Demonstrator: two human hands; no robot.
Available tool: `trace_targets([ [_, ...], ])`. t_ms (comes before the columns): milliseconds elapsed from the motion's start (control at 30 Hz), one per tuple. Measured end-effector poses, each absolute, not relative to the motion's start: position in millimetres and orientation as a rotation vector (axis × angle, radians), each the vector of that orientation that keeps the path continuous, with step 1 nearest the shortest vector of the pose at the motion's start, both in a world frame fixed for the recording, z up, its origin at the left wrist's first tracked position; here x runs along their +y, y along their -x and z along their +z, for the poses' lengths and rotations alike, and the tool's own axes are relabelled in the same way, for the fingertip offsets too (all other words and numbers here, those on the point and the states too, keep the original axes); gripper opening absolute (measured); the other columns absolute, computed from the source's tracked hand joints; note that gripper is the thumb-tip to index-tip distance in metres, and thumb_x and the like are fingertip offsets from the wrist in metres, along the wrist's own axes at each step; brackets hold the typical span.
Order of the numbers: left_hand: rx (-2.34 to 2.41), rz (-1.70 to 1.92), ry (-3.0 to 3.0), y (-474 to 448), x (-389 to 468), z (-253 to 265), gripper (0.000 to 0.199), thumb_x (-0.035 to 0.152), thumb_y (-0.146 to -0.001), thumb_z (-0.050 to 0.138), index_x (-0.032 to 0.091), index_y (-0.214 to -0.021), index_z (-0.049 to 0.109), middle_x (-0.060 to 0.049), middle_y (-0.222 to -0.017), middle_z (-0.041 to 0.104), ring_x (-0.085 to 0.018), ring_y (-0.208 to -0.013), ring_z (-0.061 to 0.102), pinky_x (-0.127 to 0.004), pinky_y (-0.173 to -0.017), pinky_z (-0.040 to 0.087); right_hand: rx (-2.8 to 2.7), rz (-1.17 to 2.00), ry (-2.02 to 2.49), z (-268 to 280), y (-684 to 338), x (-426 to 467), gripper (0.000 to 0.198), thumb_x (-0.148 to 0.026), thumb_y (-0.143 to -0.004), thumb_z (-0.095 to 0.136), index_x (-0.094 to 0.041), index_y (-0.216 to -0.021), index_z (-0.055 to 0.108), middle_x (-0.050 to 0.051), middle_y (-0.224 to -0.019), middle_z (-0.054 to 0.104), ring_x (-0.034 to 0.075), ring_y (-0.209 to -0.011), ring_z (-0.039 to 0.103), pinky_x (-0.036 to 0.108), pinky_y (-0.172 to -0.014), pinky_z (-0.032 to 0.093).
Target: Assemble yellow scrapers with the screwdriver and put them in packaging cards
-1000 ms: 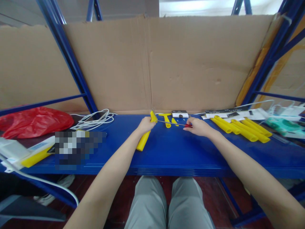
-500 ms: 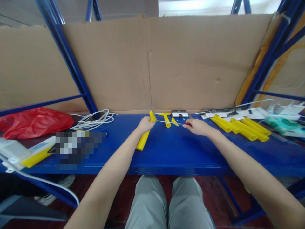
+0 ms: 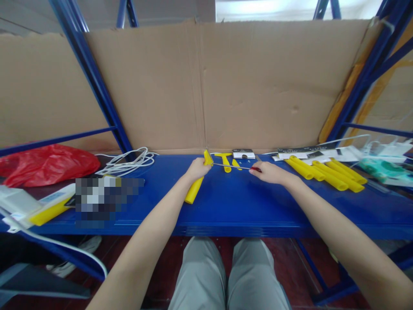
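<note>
Compared with half a second ago, the positions are nearly unchanged; a little more of the red screwdriver handle (image 3: 256,169) shows at my right hand (image 3: 269,172), and the shaft reads sharper. My left hand (image 3: 195,169) is closed firmly around a yellow T-handle (image 3: 194,190), mid-worktop (image 3: 245,204), its tube slanting toward the front edge. My right hand is clamped on the screwdriver (image 3: 243,167), its shaft running to the yellow head; tip seating I cannot tell.

Beyond the shaft, toward the back edge, lie a second yellow T-piece (image 3: 227,163), partly crossed by the shaft, a small yellow wedge (image 3: 236,164) and a white box (image 3: 243,154). Yellow tubes (image 3: 331,176) lie grouped near the right end, before flat black-and-white packages (image 3: 306,150). A coiled white cable (image 3: 132,161) and a red bag (image 3: 48,165) occupy the back left.

Tubes: round, smooth, hollow-ended. Bag: thin, crumpled, glossy plastic. Worktop: blue, smooth, lipped at the front edge. Backing panel (image 3: 258,86): corrugated cardboard, vertically creased, slightly dented.
</note>
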State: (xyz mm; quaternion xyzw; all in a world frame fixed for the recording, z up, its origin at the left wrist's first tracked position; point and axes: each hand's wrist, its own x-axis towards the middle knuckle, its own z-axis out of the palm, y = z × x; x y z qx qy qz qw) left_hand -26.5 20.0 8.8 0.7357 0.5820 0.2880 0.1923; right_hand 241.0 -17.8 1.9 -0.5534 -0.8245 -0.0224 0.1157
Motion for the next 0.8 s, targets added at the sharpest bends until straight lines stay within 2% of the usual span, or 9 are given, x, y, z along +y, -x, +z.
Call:
trace_targets([
  [200,1.616,0.822,-2.054,26.2,19.9,8.2,0.017,0.015,-0.075,0.053,0.009,-0.080,0.068,-0.008,-0.071,0.069,-0.018,-0.068,0.065,-0.023,-0.060,0.045,-2.308,-0.248,1.685,5.5,-237.8,-20.8,0.010,-0.029,-0.080,0.055,-0.019,-0.083,0.055,0.007,-0.083,0.066,0.019,-0.071,0.059,0.027,-0.060,0.038],
  [333,1.618,0.806,-2.078,25.8,20.4,7.8,0.020,0.015,-0.075,0.053,0.008,-0.083,0.069,-0.009,-0.073,0.070,-0.018,-0.066,0.065,-0.024,-0.060,0.046,-2.308,-0.203,1.719,6.8,-237.4,-23.3,0.013,-0.027,-0.079,0.057,-0.020,-0.089,0.053,0.006,-0.081,0.066,0.018,-0.069,0.059,0.026,-0.058,0.037],
  [500,1.653,0.779,-2.094,25.8,20.5,9.0,0.021,0.017,-0.076,0.053,0.007,-0.086,0.068,-0.011,-0.079,0.070,-0.018,-0.068,0.065,-0.023,-0.059,0.045,-2.354,-0.139,1.697,2.3,-241.2,-19.3,0.022,-0.037,-0.086,0.047,-0.019,-0.087,0.057,0.010,-0.089,0.067,0.021,-0.079,0.061,0.028,-0.066,0.041],
  [567,1.654,0.780,-2.090,25.8,20.2,9.4,0.021,0.016,-0.076,0.053,0.007,-0.086,0.068,-0.010,-0.079,0.071,-0.018,-0.068,0.065,-0.022,-0.059,0.044,-2.379,-0.138,1.645,0.3,-242.7,-16.7,0.024,-0.036,-0.088,0.044,-0.018,-0.084,0.059,0.010,-0.091,0.067,0.021,-0.082,0.061,0.029,-0.069,0.042],
  [667,1.637,0.792,-2.079,25.8,19.9,9.2,0.020,0.015,-0.075,0.053,0.008,-0.085,0.068,-0.010,-0.079,0.070,-0.018,-0.069,0.065,-0.022,-0.059,0.044,-2.366,-0.215,1.606,0.3,-242.8,-15.4,0.017,-0.033,-0.085,0.050,-0.018,-0.079,0.057,0.010,-0.090,0.066,0.020,-0.081,0.060,0.028,-0.069,0.042],
  [800,1.634,0.805,-2.075,26.0,20.4,7.8,0.019,0.016,-0.075,0.053,0.009,-0.084,0.068,-0.010,-0.078,0.070,-0.020,-0.070,0.066,-0.023,-0.060,0.045,-2.316,-0.295,1.635,4.3,-240.1,-19.0,0.011,-0.030,-0.079,0.059,-0.020,-0.078,0.053,0.007,-0.086,0.066,0.019,-0.074,0.059,0.027,-0.062,0.040],
])
